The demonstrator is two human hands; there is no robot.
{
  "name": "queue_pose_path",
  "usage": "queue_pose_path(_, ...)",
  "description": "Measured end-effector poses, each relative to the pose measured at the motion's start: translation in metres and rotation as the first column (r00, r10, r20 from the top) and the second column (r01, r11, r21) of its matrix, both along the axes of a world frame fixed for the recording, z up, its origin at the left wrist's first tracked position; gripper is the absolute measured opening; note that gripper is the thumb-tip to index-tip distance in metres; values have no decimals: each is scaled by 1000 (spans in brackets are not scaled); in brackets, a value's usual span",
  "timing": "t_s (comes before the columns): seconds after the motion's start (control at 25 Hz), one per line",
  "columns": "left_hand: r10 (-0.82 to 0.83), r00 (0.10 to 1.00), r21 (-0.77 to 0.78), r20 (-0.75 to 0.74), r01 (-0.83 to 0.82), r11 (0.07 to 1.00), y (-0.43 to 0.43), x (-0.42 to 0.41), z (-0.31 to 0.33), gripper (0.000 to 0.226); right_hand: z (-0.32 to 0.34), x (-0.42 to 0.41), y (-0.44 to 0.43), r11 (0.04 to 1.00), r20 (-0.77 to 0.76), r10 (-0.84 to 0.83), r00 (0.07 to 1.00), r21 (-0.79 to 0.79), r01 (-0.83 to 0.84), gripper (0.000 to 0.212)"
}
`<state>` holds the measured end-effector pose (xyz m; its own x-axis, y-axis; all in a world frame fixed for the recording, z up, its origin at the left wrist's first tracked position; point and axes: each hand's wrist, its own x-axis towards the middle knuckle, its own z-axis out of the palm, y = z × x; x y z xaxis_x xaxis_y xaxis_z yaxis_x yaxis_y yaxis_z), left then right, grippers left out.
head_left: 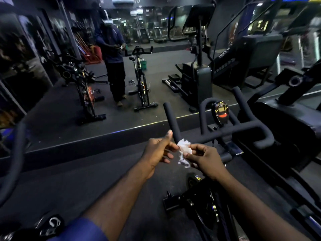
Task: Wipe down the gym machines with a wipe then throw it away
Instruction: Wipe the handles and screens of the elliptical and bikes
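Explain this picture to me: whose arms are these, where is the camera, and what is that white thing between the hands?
There is no robot: a camera worn on a person's head looks forward and down, so the two bare arms are the wearer's own. The right hand pinches a crumpled white wipe; the left hand, thumb raised, reaches its edge with loosely extended fingers. Just beyond them are the black padded handlebars of an exercise bike with a small lit console. The big wall mirror ahead shows the wearer's reflection.
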<state>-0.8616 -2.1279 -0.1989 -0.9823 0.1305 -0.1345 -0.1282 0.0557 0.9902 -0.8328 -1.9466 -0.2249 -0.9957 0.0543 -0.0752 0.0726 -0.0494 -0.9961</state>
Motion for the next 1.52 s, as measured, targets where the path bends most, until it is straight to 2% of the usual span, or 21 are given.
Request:
queue_pose_path(0.08,26,1000,41,13,-26,999,-13,-47,0,59,6,-38,-3,992,-36,-50,998,117,54,15)
queue_pose_path(0.24,48,997,124,64,-56,991,-30,-129,-6,59,24,-119,-9,916,-153,-114,982,367,163,27)
queue_pose_path(0.32,59,994,161,90,-73,984,-33,-164,-10,60,33,-163,-9,816,-282,-162,946,501,289,24)
queue_pose_path(0.4,100,986,190,135,-125,974,-34,-192,-15,61,49,-206,-12,659,-470,-186,863,592,464,17)
queue_pose_path(0.48,136,976,204,172,-170,964,-31,-214,-20,63,63,-247,-20,635,-604,-144,784,551,541,19)
queue_pose_path(0.56,174,968,191,179,-208,959,-28,-229,-22,63,61,-281,-29,662,-612,56,789,614,430,17)
queue_pose_path(0.68,239,948,177,211,-278,944,-26,-245,-22,64,38,-299,-29,623,-417,413,810,778,82,35)
queue_pose_path(0.76,265,935,158,234,-305,939,-24,-254,-24,65,30,-304,-22,620,-367,510,778,784,-36,38)
queue_pose_path(0.84,274,932,159,237,-315,936,-20,-262,-23,66,33,-318,-19,617,-272,550,790,769,-165,29)
queue_pose_path(0.88,274,933,166,234,-316,934,-18,-265,-22,66,35,-323,-20,647,-182,544,819,712,-272,24)
queue_pose_path(0.92,275,934,170,230,-316,933,-15,-267,-20,65,37,-331,-20,715,-84,525,847,583,-386,22)
queue_pose_path(1.0,270,936,172,224,-311,935,-10,-270,-16,64,39,-332,-22,871,108,474,874,89,-484,22)
queue_pose_path(1.04,260,940,178,220,-301,937,-10,-271,-15,64,36,-324,-24,888,188,454,871,-172,-426,24)
queue_pose_path(1.08,250,944,185,215,-290,939,-12,-272,-15,64,31,-314,-27,878,228,416,880,-352,-323,27)
queue_pose_path(1.12,246,946,189,211,-286,939,-17,-275,-16,66,22,-305,-28,865,236,357,904,-450,-224,30)
queue_pose_path(1.16,254,944,189,208,-294,937,-22,-277,-18,68,14,-297,-29,872,211,287,935,-462,-163,29)
queue_pose_path(1.24,283,936,182,210,-321,929,-35,-283,-21,70,-3,-285,-24,956,51,101,994,-282,-82,22)
queue_pose_path(1.32,284,935,188,214,-325,927,-41,-288,-24,72,-13,-278,-15,1000,-190,-15,982,-1,15,21)
queue_pose_path(1.36,270,939,191,213,-311,931,-40,-290,-25,73,-17,-272,-13,981,-317,-42,948,165,99,24)
queue_pose_path(1.44,224,952,202,207,-265,943,-34,-292,-23,74,-29,-254,-12,845,-512,-43,858,440,305,29)
queue_pose_path(1.52,165,965,220,202,-209,953,-26,-294,-22,75,-32,-234,-10,739,-596,16,803,548,392,37)
